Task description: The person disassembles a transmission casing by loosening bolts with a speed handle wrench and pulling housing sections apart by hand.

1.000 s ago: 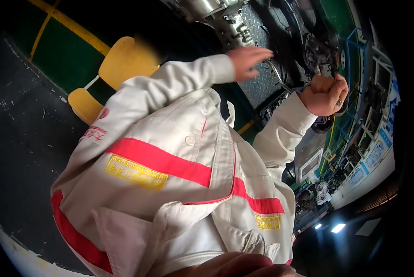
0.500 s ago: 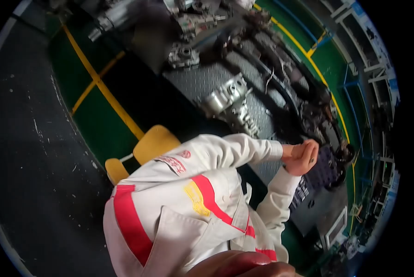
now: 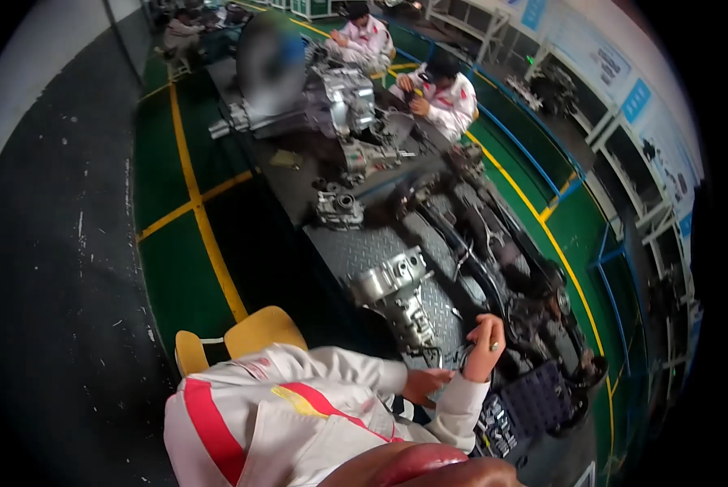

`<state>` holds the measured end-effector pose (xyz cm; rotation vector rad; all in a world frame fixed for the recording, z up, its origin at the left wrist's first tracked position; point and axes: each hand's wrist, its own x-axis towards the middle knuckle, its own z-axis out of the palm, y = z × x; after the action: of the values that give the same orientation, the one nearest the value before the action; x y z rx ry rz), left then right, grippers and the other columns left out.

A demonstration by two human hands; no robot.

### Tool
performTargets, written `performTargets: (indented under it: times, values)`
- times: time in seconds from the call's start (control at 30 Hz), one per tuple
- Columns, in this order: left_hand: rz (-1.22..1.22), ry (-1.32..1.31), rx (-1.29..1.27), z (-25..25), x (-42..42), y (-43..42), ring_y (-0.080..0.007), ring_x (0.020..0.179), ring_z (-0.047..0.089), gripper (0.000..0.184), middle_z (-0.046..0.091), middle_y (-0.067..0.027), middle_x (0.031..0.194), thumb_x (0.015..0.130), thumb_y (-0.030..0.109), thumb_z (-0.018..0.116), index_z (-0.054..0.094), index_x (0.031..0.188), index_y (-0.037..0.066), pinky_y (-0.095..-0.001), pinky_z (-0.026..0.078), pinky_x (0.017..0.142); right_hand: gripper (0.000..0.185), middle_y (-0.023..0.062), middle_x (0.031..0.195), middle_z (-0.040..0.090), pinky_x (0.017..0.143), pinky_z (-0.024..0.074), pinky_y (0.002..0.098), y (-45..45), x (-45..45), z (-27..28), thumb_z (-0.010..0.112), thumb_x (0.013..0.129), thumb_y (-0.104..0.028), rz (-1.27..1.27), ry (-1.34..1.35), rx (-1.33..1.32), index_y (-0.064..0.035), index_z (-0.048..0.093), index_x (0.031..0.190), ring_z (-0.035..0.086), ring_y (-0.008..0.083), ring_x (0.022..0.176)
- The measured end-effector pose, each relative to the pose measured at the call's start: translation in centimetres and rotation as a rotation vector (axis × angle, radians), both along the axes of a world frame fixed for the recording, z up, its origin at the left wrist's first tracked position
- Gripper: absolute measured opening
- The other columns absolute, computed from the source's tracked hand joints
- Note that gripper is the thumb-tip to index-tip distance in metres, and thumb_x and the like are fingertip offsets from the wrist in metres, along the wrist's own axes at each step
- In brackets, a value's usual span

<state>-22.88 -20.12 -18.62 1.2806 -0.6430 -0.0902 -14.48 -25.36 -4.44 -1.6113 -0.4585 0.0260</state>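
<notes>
- With 12 o'clock at the top of the view, the shiny metal case [image 3: 388, 277] lies at 11 o'clock from the left hand [image 3: 425, 385] and 10 o'clock from the right hand [image 3: 485, 349]. Its long way runs from 8 to 2 o'clock.
- The bumpy metal part [image 3: 412, 321] is just below the case, pointing from 11 to 5 o'clock. I can't tell if the two are joined.
- The left hand looks nearer to it. A sleeve hides some of this hand, so I can't tell if it is spread or pinching something.
- The right hand is up with its fingers bent in. I can't tell if it pinches anything.
- An open dark box [image 3: 534, 402] is at 5 o'clock from the right hand.
- The surface [image 3: 335, 243] has little bumps. A dark metal frame [image 3: 534, 256] lies along its right side.
- In the room, a yellow chair [image 3: 265, 329] is at 9 o'clock from the hands, on a green floor [image 3: 167, 191]. A person [image 3: 451, 104] sits far off at 12 o'clock. Shelves [image 3: 591, 122] stand at 1 o'clock.
</notes>
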Motion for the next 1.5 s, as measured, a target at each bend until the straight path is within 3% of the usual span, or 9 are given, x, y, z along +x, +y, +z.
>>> performTargets:
  times: [0.07, 0.13, 0.2, 0.53, 0.67, 0.83, 1.07, 1.2, 1.5]
  values:
    - [-0.320, 0.577, -0.526, 1.2, 0.3, -2.1, -0.0288, 0.127, 0.035, 0.057, 0.037, -0.0137, 0.137, 0.078, 0.021, 0.069, 0.045, 0.126, 0.002, -0.0402, 0.030, 0.102, 0.016, -0.0010, 0.069, 0.051, 0.053, 0.0331, 0.0205, 0.6, -1.4, -0.6, 0.050, 0.092, -0.013, -0.024, 0.131, 0.143, -0.0013, 0.058, 0.085, 0.042, 0.0051, 0.057]
    - [0.573, -0.466, 0.715, -1.0, 1.6, -1.5, -0.0321, 0.129, 0.033, 0.074, 0.036, -0.0173, 0.138, 0.067, 0.018, 0.073, 0.040, 0.131, 0.003, -0.0411, 0.027, 0.106, 0.016, -0.0013, 0.073, 0.053, 0.053, 0.0323, 0.0202, -0.5, -0.9, -1.3, 0.052, 0.092, -0.015, -0.206, 0.087, 0.066, -0.0016, 0.058, 0.087, 0.040, 0.0047, 0.058]
    - [0.459, -0.291, 0.961, 2.5, 1.1, 1.6, -0.0332, 0.128, 0.034, 0.071, 0.036, -0.0180, 0.138, 0.073, 0.023, 0.067, 0.035, 0.134, 0.003, -0.0428, 0.027, 0.106, 0.017, -0.0023, 0.074, 0.052, 0.052, 0.0304, 0.0191, -2.7, -1.0, -0.9, 0.052, 0.093, -0.019, -0.367, 0.090, 0.000, -0.0038, 0.059, 0.093, 0.038, 0.0036, 0.060]
    - [0.415, 0.399, 0.624, -4.2, -8.5, 14.4, -0.0257, 0.098, 0.061, 0.034, 0.063, -0.0134, 0.107, 0.087, 0.024, 0.054, 0.054, 0.116, 0.005, -0.0345, 0.046, 0.087, 0.034, -0.0063, 0.077, 0.050, 0.050, 0.0340, 0.0185, -11.2, 3.2, -3.8, 0.062, 0.088, -0.032, -0.685, 0.334, 0.665, -0.0124, 0.055, 0.114, 0.041, 0.0028, 0.062]
    - [0.392, 0.454, 0.611, -3.6, -10.0, 14.2, -0.0200, 0.102, 0.059, 0.034, 0.063, -0.0106, 0.111, 0.091, 0.023, 0.054, 0.053, 0.119, 0.004, -0.0315, 0.045, 0.089, 0.024, 0.0001, 0.090, 0.057, 0.053, 0.0358, 0.0197, -3.6, 7.2, -2.5, 0.060, 0.089, -0.023, -0.844, -0.047, 0.316, -0.0040, 0.059, 0.104, 0.046, 0.0046, 0.069]
    - [0.377, 0.444, 0.452, -2.1, -10.5, 12.3, -0.0190, 0.102, 0.059, 0.034, 0.063, -0.0112, 0.110, 0.092, 0.020, 0.053, 0.051, 0.121, 0.002, -0.0310, 0.045, 0.089, 0.009, -0.0016, 0.068, 0.055, 0.049, 0.0343, 0.0179, 1.0, -2.1, 0.2, 0.066, 0.080, -0.007, 0.058, 0.054, 0.101, -0.0030, 0.061, 0.086, 0.045, 0.0035, 0.055]
    - [0.444, 0.518, 0.391, -4.7, -11.4, 12.0, -0.0130, 0.092, 0.058, 0.022, 0.063, -0.0070, 0.098, 0.090, 0.013, 0.053, 0.058, 0.109, 0.003, -0.0273, 0.045, 0.085, 0.009, 0.0006, 0.065, 0.055, 0.047, 0.0379, 0.0199, -4.7, 4.7, -2.2, 0.063, 0.085, -0.014, -0.641, 0.002, 0.423, -0.0060, 0.060, 0.084, 0.047, 0.0067, 0.051]
    - [0.427, 0.243, 0.388, -3.6, -10.3, 12.1, -0.0179, 0.087, 0.057, 0.013, 0.060, -0.0080, 0.092, 0.086, 0.011, 0.053, 0.058, 0.096, 0.002, -0.0302, 0.046, 0.079, 0.013, 0.0016, 0.067, 0.056, 0.051, 0.0394, 0.0233, -1.5, -1.1, -0.6, 0.064, 0.084, -0.014, -0.225, -0.044, 0.043, -0.0030, 0.064, 0.092, 0.048, 0.0089, 0.054]
    - [0.392, 0.551, 0.279, -4.5, -11.1, 11.4, -0.0147, 0.098, 0.059, 0.026, 0.063, -0.0081, 0.104, 0.089, 0.008, 0.052, 0.054, 0.114, 0.001, -0.0277, 0.046, 0.087, 0.015, 0.0019, 0.063, 0.052, 0.055, 0.0442, 0.0243, -2.6, -1.8, -0.2, 0.067, 0.083, -0.013, -0.452, 0.050, 0.279, -0.0009, 0.060, 0.087, 0.050, 0.0106, 0.054]
